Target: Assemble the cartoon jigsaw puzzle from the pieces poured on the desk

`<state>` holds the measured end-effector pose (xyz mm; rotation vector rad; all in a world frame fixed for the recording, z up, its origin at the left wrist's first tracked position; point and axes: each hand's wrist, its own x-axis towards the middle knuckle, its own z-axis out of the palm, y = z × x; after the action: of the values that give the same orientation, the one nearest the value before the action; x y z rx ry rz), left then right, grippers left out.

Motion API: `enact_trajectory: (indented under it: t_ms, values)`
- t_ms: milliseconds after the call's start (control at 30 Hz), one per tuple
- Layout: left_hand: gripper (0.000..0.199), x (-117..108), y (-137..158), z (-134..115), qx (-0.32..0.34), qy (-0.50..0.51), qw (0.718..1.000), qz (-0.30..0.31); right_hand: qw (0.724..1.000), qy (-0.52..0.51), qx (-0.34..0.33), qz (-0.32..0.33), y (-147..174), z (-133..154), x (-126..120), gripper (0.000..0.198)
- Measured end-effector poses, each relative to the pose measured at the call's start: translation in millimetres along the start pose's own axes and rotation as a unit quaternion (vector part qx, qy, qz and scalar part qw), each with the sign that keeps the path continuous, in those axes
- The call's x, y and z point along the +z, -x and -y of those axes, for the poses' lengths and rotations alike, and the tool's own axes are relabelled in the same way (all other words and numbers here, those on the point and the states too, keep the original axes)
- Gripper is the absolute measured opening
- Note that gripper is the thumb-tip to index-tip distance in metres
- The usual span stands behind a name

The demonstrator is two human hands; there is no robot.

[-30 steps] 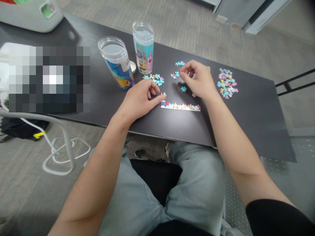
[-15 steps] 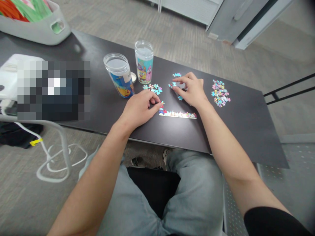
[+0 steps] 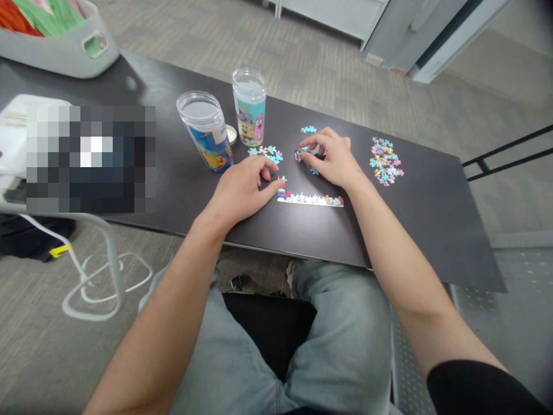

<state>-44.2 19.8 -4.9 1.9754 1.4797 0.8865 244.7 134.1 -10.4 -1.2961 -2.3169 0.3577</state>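
Note:
Between the thumb and fingertips of my right hand (image 3: 330, 155) is a small puzzle piece (image 3: 297, 155), lifted a little and tilted. My left hand (image 3: 244, 187) rests on the table, fingers apart, its thumb at the short upright end of a joined puzzle strip (image 3: 311, 200). That strip forms an L, with a long row along the bottom. Loose puzzle pieces (image 3: 270, 153) lie just beyond my left fingers. Another few pieces (image 3: 308, 129) lie behind my right hand, which partly hides others beneath it.
A larger pile of puzzle pieces (image 3: 386, 161) lies to the right on the dark table (image 3: 432, 230). Two clear cartoon-printed jars (image 3: 205, 132) stand left of the pieces, a white lid (image 3: 231, 135) beside them. A grey bin (image 3: 86, 57) sits at far left, near a white device (image 3: 15, 138).
The puzzle piece in my right fingers has turned and now stands more on edge. My left fingers have spread slightly, the thumb staying by the strip. The view has shifted slightly.

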Motion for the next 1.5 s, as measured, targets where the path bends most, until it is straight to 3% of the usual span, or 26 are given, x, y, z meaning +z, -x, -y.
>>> enact_trajectory:
  t_ms: [267,400,633,1500]
  values:
    - [0.020,-3,3,3,0.028,0.001,1.000,0.009,0.999,-0.041,-0.010,0.028,0,2,-2,0.018]
    - [0.018,0,1,1,0.011,-0.011,1.000,0.002,0.995,-0.099,-0.017,0.020,-2,6,4,0.015]
    - [0.025,2,1,-1,0.003,-0.022,1.000,-0.002,0.982,-0.184,-0.026,0.028,-2,19,17,0.024]
    - [0.024,3,1,-1,0.011,-0.019,1.000,-0.006,0.991,-0.119,-0.018,0.056,5,31,18,0.017]
